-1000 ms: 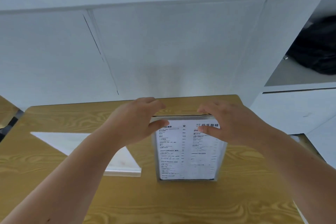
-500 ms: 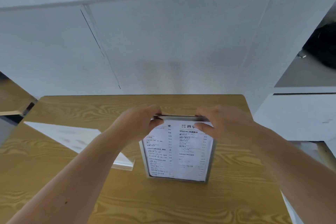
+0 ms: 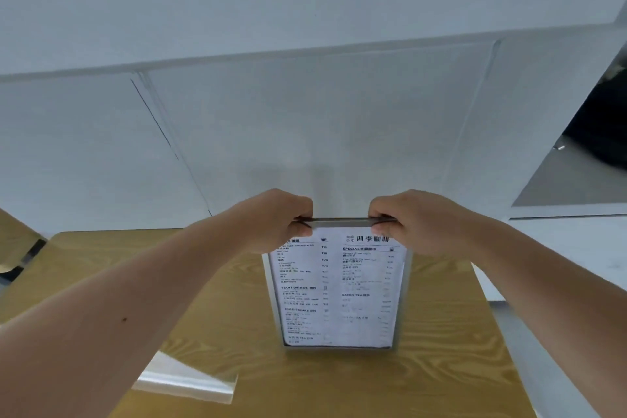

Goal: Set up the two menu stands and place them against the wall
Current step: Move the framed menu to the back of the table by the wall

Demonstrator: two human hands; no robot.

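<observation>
A framed menu stand [image 3: 339, 295] with a printed white menu sheet stands upright on the wooden table [image 3: 441, 366], facing me. My left hand [image 3: 274, 217] grips its top edge at the left corner and my right hand [image 3: 410, 217] grips the top edge at the right corner. A second, clear stand [image 3: 186, 380] lies flat on the table at the lower left, partly hidden under my left forearm. The white wall [image 3: 305, 129] rises just beyond the table's far edge.
The table's right edge borders a grey strip and a white ledge [image 3: 576, 248]. A dark object [image 3: 604, 122] sits on a shelf at the far right. Part of another wooden surface [image 3: 13, 248] shows at the left edge.
Both hands have closed tighter on the menu stand's top edge and carried it farther toward the wall. The view has shifted forward, so the clear stand now lies lower left.
</observation>
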